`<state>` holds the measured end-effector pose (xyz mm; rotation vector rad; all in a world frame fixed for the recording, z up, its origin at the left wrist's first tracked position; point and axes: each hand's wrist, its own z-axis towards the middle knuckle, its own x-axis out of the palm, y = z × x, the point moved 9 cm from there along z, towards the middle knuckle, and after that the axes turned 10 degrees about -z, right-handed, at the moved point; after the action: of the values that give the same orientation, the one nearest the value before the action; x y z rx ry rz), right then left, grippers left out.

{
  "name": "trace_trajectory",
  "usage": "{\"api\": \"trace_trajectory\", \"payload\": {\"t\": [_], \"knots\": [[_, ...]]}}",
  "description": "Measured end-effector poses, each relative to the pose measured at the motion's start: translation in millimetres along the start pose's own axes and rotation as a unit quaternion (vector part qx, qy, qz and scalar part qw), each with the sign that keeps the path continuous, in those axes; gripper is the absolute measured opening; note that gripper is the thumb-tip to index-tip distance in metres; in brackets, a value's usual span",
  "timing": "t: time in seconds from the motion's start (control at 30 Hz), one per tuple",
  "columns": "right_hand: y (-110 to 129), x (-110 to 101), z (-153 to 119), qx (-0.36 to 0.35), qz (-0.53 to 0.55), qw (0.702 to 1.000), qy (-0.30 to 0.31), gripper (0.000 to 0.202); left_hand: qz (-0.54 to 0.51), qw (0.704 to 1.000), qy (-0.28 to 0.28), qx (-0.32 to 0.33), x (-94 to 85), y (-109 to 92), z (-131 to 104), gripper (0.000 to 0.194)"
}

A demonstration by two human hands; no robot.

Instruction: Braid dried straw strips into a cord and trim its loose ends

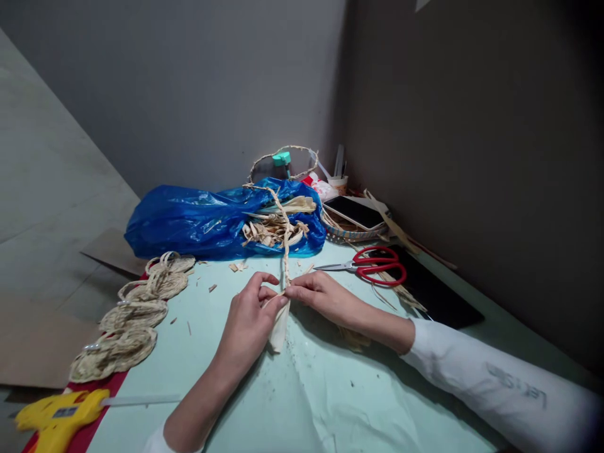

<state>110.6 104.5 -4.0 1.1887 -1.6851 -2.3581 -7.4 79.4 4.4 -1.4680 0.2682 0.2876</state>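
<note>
A braided cord of dry, pale husk-like strips [286,242] runs from the blue bag down to my hands. At its near end, my left hand [257,311] pinches a loose strip between thumb and fingers. A wide, flat end of husk [279,330] hangs below the fingertips. My right hand [325,296] closes its thumb and fingers on the cord just beside the left fingertips. Further back the cord passes over the open blue plastic bag [189,220], which holds a heap of dry husk pieces [268,231]. The far part of the cord makes a loop behind it.
Red-handled scissors [377,265] lie right of my hands, by a dark flat panel [434,296]. Behind them, a phone [356,212] rests on a woven basket [349,236]. Several small woven sandals [134,314] line the left edge, with a yellow glue gun [66,415] nearer me.
</note>
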Motion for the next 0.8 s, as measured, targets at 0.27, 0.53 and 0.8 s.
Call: {"api": "trace_trajectory", "payload": {"t": [0.27, 0.53, 0.8], "knots": [[-15, 1, -3, 0.093, 0.124, 0.987, -0.045, 0.039, 0.118, 0.992, -0.026, 0.045, -10.4, -23, -8, 0.017], [-21, 12, -8, 0.167, 0.352, 0.919, -0.058, 0.024, 0.353, 0.856, -0.018, 0.377, 54.8, -56, -58, 0.027], [-12, 18, -7, 0.148, 0.335, 0.93, -0.04, 0.027, 0.003, 0.994, -0.081, 0.079, -8.8, -26, -11, 0.013]]}}
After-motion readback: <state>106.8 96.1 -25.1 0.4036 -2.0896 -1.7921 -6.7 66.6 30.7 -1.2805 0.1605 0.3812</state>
